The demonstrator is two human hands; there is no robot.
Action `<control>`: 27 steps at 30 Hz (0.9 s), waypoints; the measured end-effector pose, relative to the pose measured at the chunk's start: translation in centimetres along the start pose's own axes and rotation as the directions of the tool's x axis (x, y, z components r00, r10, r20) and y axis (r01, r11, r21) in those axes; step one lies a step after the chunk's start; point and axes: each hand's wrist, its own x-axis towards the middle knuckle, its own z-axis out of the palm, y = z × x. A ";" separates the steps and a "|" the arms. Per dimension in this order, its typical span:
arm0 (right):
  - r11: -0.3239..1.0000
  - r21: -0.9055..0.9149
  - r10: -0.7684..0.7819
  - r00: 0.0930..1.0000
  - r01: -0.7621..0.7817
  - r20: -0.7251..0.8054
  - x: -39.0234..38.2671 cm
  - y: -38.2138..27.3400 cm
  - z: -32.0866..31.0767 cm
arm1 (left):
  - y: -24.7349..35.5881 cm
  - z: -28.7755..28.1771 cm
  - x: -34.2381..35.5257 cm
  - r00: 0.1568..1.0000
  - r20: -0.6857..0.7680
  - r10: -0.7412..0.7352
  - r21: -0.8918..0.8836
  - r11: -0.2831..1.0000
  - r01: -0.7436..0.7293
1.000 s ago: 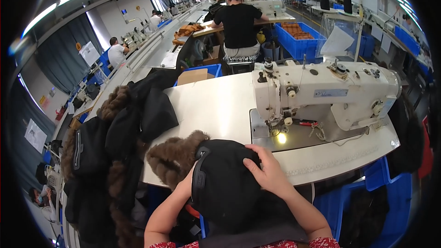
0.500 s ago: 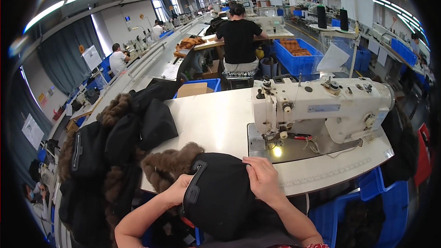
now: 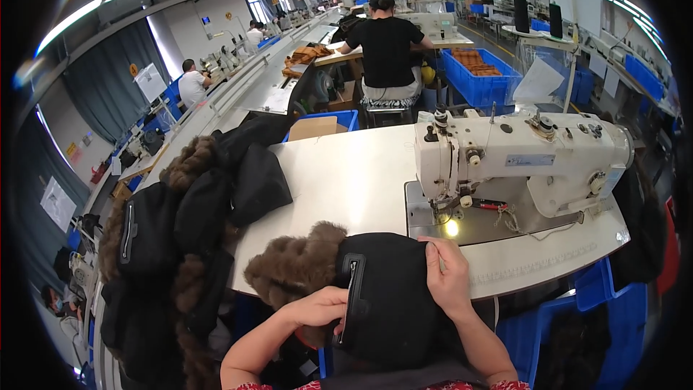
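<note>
A black cloth hat (image 3: 397, 289) with brown fur (image 3: 299, 260) on its left side lies over the table's front edge, before me. A zipper (image 3: 351, 296) with a dark surround runs down its left part. Beside that zipper, my left hand (image 3: 321, 310) is closed on the hat's edge, its fingertips partly hidden by the cloth. At the upper right edge, my right hand (image 3: 447, 271) pinches the fabric between thumb and fingers. The white sewing machine (image 3: 527, 155) stands just beyond that hand, its small lamp lit near the needle.
Several more black fur-trimmed pieces (image 3: 148, 235) are heaped at the left. Red-handled snips (image 3: 491, 204) and loose thread lie under the machine arm. Blue bins (image 3: 520, 332) sit below at the right. A co-worker in black (image 3: 386, 54) sits ahead, beside a blue crate (image 3: 462, 79).
The hat has shifted right and turned, so its zipper faces up more. My left hand has moved right with it, and my right hand also sits farther right. The whole view has swung slightly.
</note>
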 end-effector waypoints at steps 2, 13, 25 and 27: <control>0.998 0.060 -0.014 1.000 0.013 0.019 -0.1 -0.2 0.1 | -0.8 0.2 1.2 0.981 0.014 -0.192 -0.213 0.958 0.190; 0.709 0.677 0.271 0.963 -0.197 -0.004 -1.4 -0.1 1.4 | 1.3 0.3 2.4 0.966 -0.256 0.046 0.385 0.921 0.058; 0.334 0.907 0.279 0.946 -0.257 0.165 -1.7 -3.8 0.6 | 2.2 2.5 2.6 0.926 -0.290 0.241 0.634 0.773 -0.002; 0.756 0.610 0.150 0.971 -0.235 0.188 -1.5 -3.7 -0.4 | 2.8 2.8 2.7 0.906 -0.353 0.234 0.561 0.828 0.005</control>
